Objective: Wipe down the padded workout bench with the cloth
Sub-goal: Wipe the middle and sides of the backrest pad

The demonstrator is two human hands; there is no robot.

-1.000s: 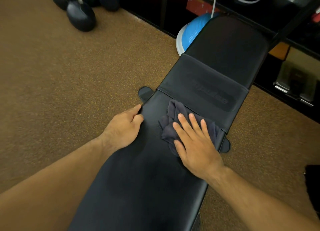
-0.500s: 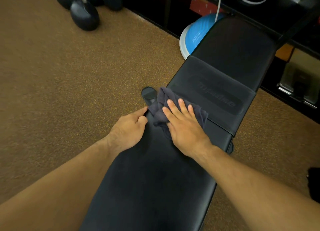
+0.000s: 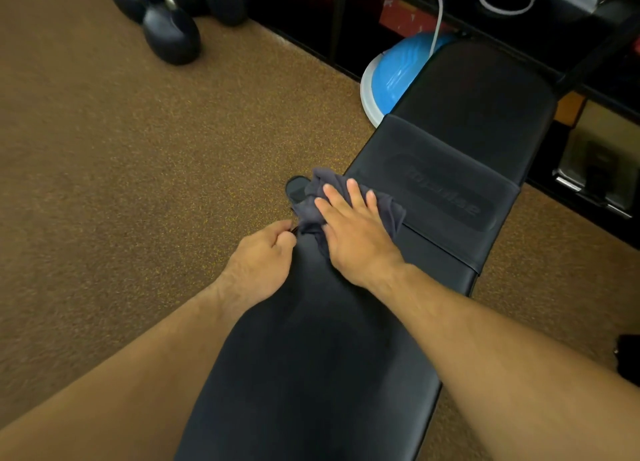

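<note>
The right hand (image 3: pixel 356 232) is lying flat on the dark grey cloth (image 3: pixel 393 211) at the centre of the frame, with its fingers (image 3: pixel 351 192) straight and slightly spread, pressing the fabric down onto the black padded bench (image 3: pixel 311 356). The cloth is sitting bunched up at the left edge of the pad, right at the seam where the long near section is meeting the logo-stamped section beyond it, and one fold is spilling over the side above a small black foot (image 3: pixel 294 187) of the frame. The left hand (image 3: pixel 258 263) is bracing just beside it, lower and to the left. Its fingers are curling tight against the pad's left edge, and the thumb and index finger are closing on that edge next to the cloth. Both forearms are reaching in from the bottom corners. The bench is running diagonally from bottom centre to upper right over speckled brown flooring (image 3: pixel 121 183). A blue balance dome (image 3: pixel 394 76) is peeking out at the bench's far left side, and black kettlebells (image 3: pixel 171 38) are sitting in the upper left of the frame.
</note>
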